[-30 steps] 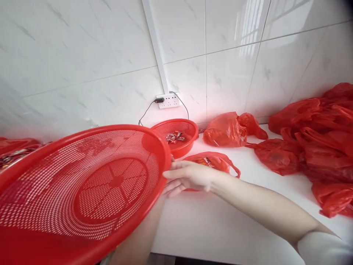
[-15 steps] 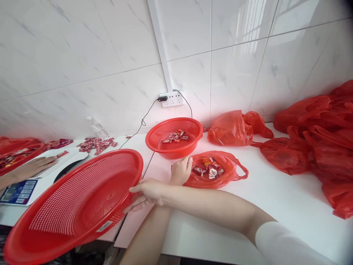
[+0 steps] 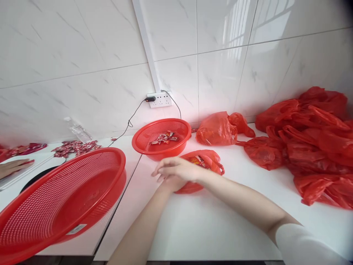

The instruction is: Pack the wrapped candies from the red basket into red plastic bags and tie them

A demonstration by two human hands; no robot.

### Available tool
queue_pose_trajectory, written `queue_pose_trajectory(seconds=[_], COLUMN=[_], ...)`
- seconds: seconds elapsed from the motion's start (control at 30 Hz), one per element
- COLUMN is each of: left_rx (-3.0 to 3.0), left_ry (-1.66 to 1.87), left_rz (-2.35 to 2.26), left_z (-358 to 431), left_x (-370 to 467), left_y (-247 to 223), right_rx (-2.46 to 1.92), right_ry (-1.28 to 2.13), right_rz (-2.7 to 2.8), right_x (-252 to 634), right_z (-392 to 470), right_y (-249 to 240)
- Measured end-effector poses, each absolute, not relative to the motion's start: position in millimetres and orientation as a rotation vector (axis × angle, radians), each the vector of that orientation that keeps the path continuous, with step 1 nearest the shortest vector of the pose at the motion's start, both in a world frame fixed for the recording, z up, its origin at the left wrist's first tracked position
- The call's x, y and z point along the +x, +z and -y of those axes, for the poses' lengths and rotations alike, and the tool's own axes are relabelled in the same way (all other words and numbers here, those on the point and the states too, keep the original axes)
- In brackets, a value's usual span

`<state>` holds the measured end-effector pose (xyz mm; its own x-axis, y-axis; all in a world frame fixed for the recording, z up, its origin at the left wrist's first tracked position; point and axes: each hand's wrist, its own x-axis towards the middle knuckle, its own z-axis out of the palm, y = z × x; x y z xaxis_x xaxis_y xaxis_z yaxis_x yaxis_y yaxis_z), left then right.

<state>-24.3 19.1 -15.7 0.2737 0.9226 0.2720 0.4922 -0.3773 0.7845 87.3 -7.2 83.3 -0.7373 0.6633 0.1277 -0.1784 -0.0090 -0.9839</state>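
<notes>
White tiles (image 3: 176, 77) back a white table (image 3: 215, 221), where the bag (image 3: 212, 159) sits beside the hands, in front of a basket (image 3: 168, 151). Steadying its thin rim lightly would likely keep the mouth wide and the plastic untorn. Loosely curled and seemingly empty, the right hand (image 3: 176, 169) crosses over the left hand (image 3: 178, 183), whose grip is hidden, so I cannot tell it. The bag looks red, translucent, crumpled, with wrapped pieces (image 3: 198, 161) inside.

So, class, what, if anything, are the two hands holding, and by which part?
The right hand appears to hold nothing. The left hand, partly hidden behind it, is at the open red bag; whether it grips the edge cannot be told.
</notes>
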Motion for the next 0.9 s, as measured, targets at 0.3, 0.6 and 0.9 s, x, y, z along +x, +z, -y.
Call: queue_pose_trajectory(seconds=[0.3,0.6,0.9], left_rx=[2.540,2.481,2.175], left_ry=[0.388,0.339,0.129], left_rz=[-1.381,-2.371,-1.970], left_z=[-18.7,-0.5,0.7], left_x=[-26.8,-37.3,-66.1], left_y=[-8.5,55.8,76.8], right_rx=[-1.299,-1.940,-1.811], right_ry=[0.413,0.616,0.628], right_rz=[1.461,2.255,2.433], right_x=[275.4,254.3,224.6], right_z=[-40.0,1.1,-0.7], right_y=[129.6,135.0,127.0])
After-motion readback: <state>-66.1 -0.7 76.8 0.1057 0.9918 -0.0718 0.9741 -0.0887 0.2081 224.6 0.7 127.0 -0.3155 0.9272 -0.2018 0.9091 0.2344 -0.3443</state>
